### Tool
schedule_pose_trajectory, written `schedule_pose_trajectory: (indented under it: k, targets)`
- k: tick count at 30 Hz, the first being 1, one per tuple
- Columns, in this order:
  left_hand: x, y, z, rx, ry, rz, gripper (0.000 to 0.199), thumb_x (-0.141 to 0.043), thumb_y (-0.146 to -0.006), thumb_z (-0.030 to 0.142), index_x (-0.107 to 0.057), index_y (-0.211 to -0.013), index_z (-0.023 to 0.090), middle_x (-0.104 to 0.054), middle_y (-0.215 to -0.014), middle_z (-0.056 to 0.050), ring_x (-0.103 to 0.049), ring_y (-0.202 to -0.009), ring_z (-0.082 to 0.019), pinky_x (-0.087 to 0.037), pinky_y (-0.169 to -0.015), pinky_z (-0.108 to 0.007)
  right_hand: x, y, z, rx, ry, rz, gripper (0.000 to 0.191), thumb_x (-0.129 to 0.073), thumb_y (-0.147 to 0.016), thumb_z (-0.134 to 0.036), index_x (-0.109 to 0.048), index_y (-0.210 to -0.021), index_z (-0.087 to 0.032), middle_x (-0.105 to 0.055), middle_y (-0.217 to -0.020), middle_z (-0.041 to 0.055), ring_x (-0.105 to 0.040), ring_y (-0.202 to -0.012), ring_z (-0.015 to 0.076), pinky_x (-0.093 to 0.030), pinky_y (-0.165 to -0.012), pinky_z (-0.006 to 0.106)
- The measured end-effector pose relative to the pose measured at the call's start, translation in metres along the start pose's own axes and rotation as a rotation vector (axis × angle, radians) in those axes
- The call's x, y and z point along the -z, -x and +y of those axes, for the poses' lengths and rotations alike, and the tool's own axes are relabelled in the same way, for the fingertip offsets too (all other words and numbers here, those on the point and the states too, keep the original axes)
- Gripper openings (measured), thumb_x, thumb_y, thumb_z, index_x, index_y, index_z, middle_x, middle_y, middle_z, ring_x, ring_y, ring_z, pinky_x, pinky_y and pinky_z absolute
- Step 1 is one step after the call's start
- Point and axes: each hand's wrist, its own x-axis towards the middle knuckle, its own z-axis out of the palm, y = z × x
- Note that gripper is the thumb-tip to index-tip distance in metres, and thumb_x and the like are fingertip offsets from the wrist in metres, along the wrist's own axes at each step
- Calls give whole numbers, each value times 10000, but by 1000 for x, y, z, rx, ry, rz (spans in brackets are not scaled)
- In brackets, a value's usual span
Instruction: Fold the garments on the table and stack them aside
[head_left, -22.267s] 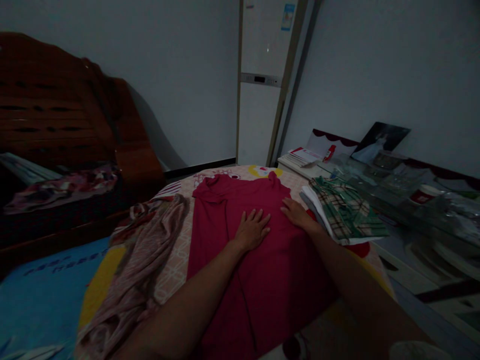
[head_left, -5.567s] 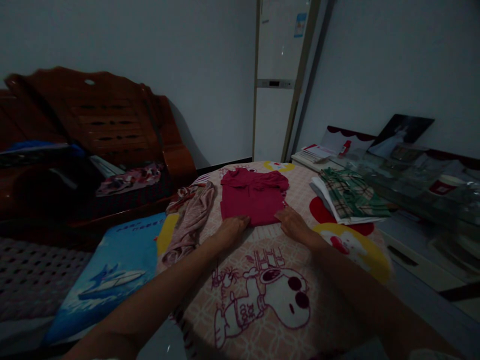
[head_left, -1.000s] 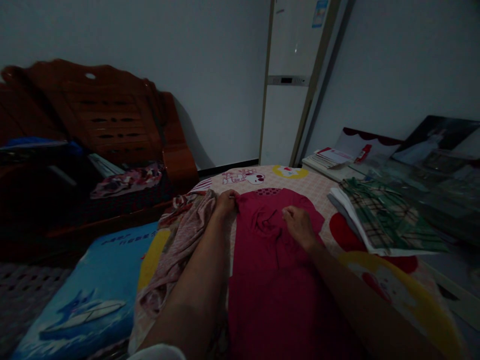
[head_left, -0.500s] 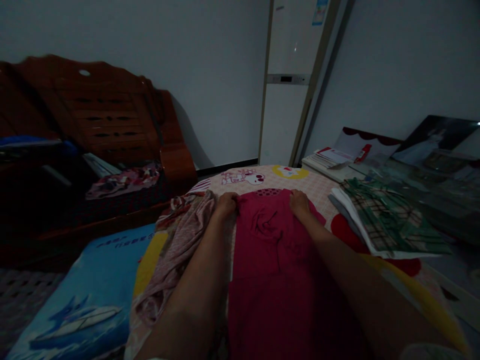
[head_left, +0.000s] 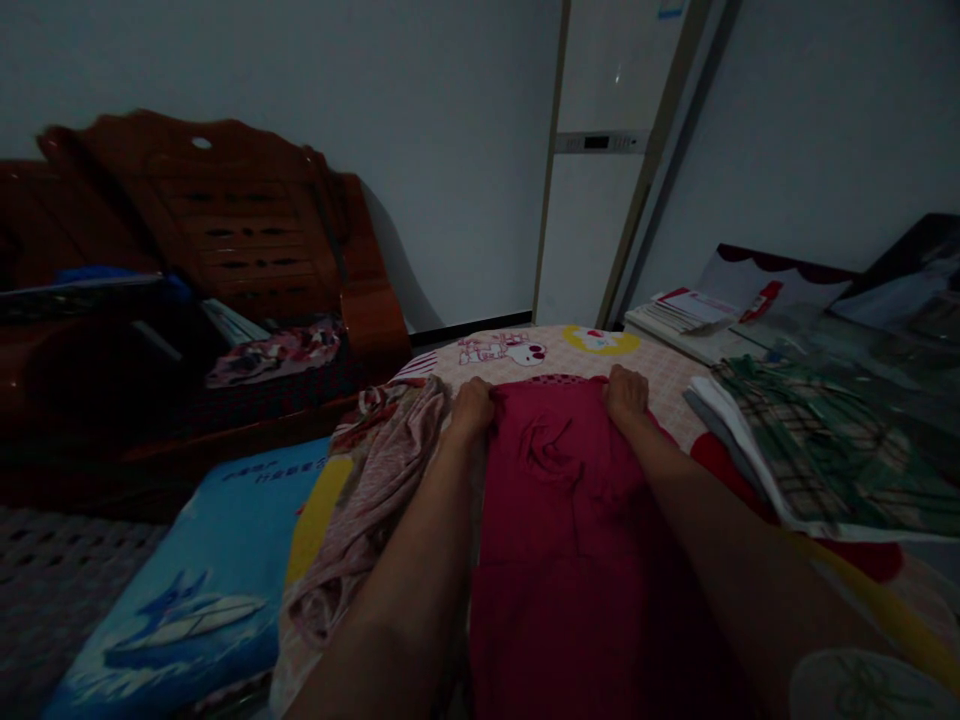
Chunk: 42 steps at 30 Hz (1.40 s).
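Note:
A dark pink garment (head_left: 555, 520) with a rose-like gathered detail lies lengthwise on the patterned cloth (head_left: 465, 355) in front of me. My left hand (head_left: 474, 405) is closed on its far left corner. At the far right corner, my right hand (head_left: 627, 393) grips the same garment with bent fingers. Between the hands the far edge looks drawn straight, and a dotted strip shows just beyond it. Left of my left forearm is a crumpled pinkish garment (head_left: 390, 470). A green plaid cloth (head_left: 840, 450) lies folded over white and grey fabric at the right.
A wooden bench (head_left: 247, 230) holding a patterned cloth stands at the left. Nearer is a blue printed stool or box (head_left: 202, 580). Papers (head_left: 686, 310) and a red item (head_left: 761, 300) lie at the back right, near a tall white appliance (head_left: 585, 230).
The view has shifted, so most things appear further right. My right hand has changed its hold at the corner, and the far edge of the pink garment looks straighter, its right side tucked in.

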Motion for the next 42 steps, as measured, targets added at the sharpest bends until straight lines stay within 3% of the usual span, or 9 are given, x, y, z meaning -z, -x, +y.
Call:
schedule_pose_trajectory:
  k: [4, 9, 12, 15, 19, 25, 30, 36, 42]
  targets:
    - [-4, 0, -2, -47, -75, -15, 390, -459, -848, 68, -704, -1150, 101, -645, -1211, -212, -597, -1163, -314, -473, -939, -385, -2, 2, 3, 5, 14, -46, 352, -353, -937, -97, -624, -1150, -27, -662, -1145, 266, -614, -1091, 323, -406, -906, 411]
    - [-6, -8, -10, -119, -42, -26, 417, -473, -799, 46, -751, -1091, 150, -674, -1192, -171, -624, -1131, -292, -471, -939, -364, 7, 15, -2, 194, -68, 93, 307, -465, -924, -183, -645, -1157, -98, -682, -1124, 197, -599, -1074, 306, -393, -954, 409]
    - [-8, -13, -16, -102, 6, -15, 467, -455, -763, 21, -751, -1093, 168, -705, -1155, -138, -641, -1112, -264, -469, -945, -344, 5, 34, -15, 361, -186, 96, 276, -426, -958, -219, -698, -942, -176, -712, -986, 136, -624, -944, 250, -418, -879, 349]
    - [-10, -16, -21, -82, 66, -4, 475, -449, -740, 12, -742, -1083, 162, -730, -1110, -120, -657, -1076, -244, -473, -933, -325, -7, 55, -28, 413, -307, 45, 270, -471, -950, -255, -650, -758, -190, -701, -844, 96, -615, -826, 211, -423, -790, 309]
    - [-11, -19, -25, -75, 98, 39, 428, -427, -762, 27, -736, -1040, 128, -745, -1060, -130, -672, -1022, -234, -492, -901, -317, -18, 69, -34, 382, -506, 88, 127, -594, -834, -225, -590, -712, -189, -677, -786, 61, -596, -784, 192, -424, -759, 295]
    - [-12, -18, -25, -98, 94, 84, 403, -420, -763, 22, -736, -998, 108, -744, -1043, -137, -670, -1020, -241, -496, -922, -345, 2, 68, -30, 216, -755, 198, 70, -566, -781, -224, -575, -714, -205, -655, -706, 26, -593, -669, 177, -430, -663, 274]
    - [-10, -15, -23, -105, 90, 65, 373, -445, -792, 52, -727, -1031, 102, -727, -1094, -151, -663, -1041, -245, -488, -949, -346, 14, 70, -24, 47, -547, 171, 120, -571, -760, -162, -664, -831, -189, -710, -803, 65, -643, -743, 199, -443, -683, 279]
    - [-8, -11, -19, -50, 162, 131, 482, -468, -785, 53, -649, -1225, 133, -707, -1147, -132, -656, -1053, -214, -484, -954, -320, 12, 76, -25, 78, -294, -22, 227, -575, -806, -206, -732, -968, -183, -751, -949, 102, -683, -903, 249, -467, -738, 311]
    - [-5, -11, -19, 37, 253, 229, 248, -553, -793, 146, -725, -970, 124, -741, -932, -104, -676, -897, -204, -507, -841, -296, 9, 78, -26, 81, -272, -16, 216, -561, -822, -224, -745, -929, -193, -751, -916, 93, -685, -871, 231, -476, -732, 294]
